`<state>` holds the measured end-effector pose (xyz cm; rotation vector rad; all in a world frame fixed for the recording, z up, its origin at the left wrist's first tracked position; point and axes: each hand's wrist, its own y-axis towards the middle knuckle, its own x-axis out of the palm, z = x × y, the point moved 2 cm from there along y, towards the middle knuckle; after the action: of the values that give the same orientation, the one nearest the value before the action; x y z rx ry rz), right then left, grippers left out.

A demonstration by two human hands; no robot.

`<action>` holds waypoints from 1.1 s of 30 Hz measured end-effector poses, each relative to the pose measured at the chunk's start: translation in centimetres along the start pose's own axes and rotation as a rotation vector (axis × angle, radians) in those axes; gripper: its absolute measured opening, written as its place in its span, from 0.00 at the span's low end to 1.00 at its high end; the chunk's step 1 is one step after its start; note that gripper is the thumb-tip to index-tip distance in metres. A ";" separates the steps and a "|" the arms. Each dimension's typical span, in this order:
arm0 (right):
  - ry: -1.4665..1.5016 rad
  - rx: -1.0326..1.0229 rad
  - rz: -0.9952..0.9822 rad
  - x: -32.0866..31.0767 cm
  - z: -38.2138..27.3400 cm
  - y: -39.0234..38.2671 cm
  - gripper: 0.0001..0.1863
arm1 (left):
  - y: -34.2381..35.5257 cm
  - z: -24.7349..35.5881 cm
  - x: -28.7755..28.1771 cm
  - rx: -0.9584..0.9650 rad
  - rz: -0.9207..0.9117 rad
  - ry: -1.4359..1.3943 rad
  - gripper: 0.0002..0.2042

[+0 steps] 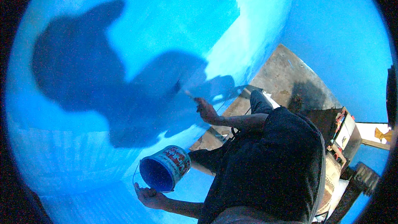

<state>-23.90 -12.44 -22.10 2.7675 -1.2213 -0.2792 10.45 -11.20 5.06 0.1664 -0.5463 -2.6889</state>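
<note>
My left hand is closed at the wire handle of a round bucket, with its thumb raised. The bucket hangs tilted, its mouth turned toward me, and looks dark blue inside. Its outside is pale with red and dark print. My right hand grips a paintbrush by the handle. Its dark bristles lie at or close to the blue wall, inside my shadow; contact is hard to make out. A paler, whitish-blue band runs down the wall to the right of the brush.
Beyond my legs lies a bare grey floor, bordered by another blue wall. Behind me to the right stand a box or case with assorted items and a pale round container. A dark brush-like object sits farther right.
</note>
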 end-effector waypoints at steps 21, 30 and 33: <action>0.024 -0.344 -0.649 -17.6 -29.5 7.6 0.20 | -3.3 2.0 11.9 -0.490 -0.484 -0.508 0.12; -0.405 -0.177 -0.701 -16.1 -28.9 8.6 0.12 | -6.0 -0.3 20.1 -0.393 -0.694 -0.579 0.12; -0.615 -0.301 -0.758 -13.4 -29.7 7.6 0.10 | -4.8 -0.6 20.1 0.008 -0.717 -0.294 0.12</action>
<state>-31.96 -7.02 9.90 2.7988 -0.0689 -1.3126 -9.53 -15.30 1.86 -0.0482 -0.6833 -3.4415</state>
